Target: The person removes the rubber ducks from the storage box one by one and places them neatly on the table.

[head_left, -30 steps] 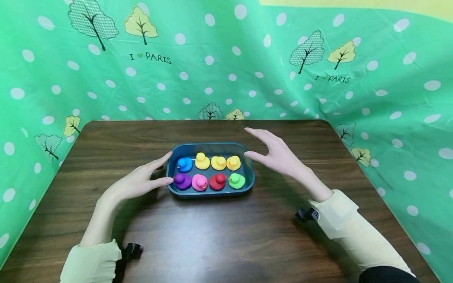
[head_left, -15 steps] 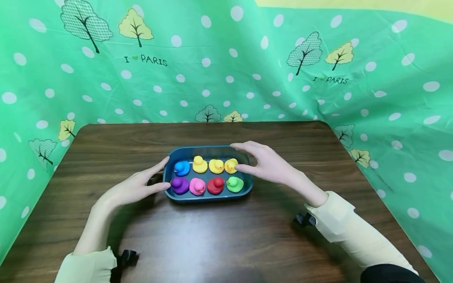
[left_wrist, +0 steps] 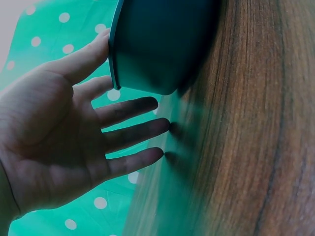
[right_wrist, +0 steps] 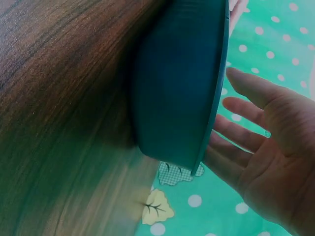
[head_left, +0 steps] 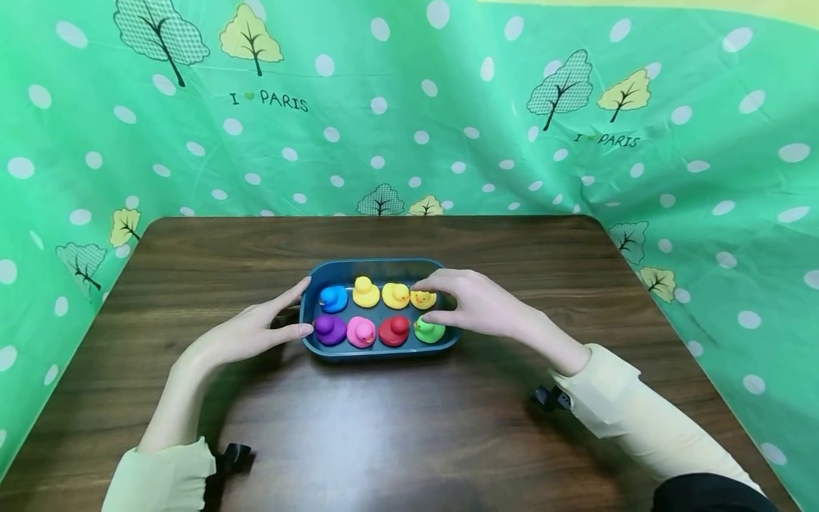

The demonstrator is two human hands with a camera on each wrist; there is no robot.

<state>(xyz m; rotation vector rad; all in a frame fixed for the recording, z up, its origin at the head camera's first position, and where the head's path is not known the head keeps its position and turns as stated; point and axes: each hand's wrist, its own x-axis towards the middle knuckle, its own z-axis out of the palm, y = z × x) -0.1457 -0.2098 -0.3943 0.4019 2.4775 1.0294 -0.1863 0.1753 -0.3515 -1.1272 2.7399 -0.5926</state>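
A dark blue oblong tray [head_left: 377,353] holds several small toy ducks in two rows. The back row has a blue duck [head_left: 333,299] and three yellow ones; in front sit a purple duck [head_left: 330,330], a pink duck [head_left: 361,332], a red duck [head_left: 394,331] and a green duck [head_left: 430,331]. My left hand [head_left: 239,336] touches the tray's left end with thumb and forefinger, its other fingers spread below the rim in the left wrist view. Over the right end reaches my right hand [head_left: 486,304], thumb by the green duck, fingertips partly hiding the rightmost yellow duck [head_left: 423,299].
The tray stands on a dark wood-grain table [head_left: 358,427]. Behind and beside it hangs a green dotted curtain [head_left: 384,128] printed with trees. Small black devices, one at the left cuff [head_left: 160,473] and one at the right cuff [head_left: 598,391], sit under the wrists.
My right hand has come leftward and down from beside the tray to over its right-end ducks, its fingers drawing closer together. The left hand stays at the tray's left end.
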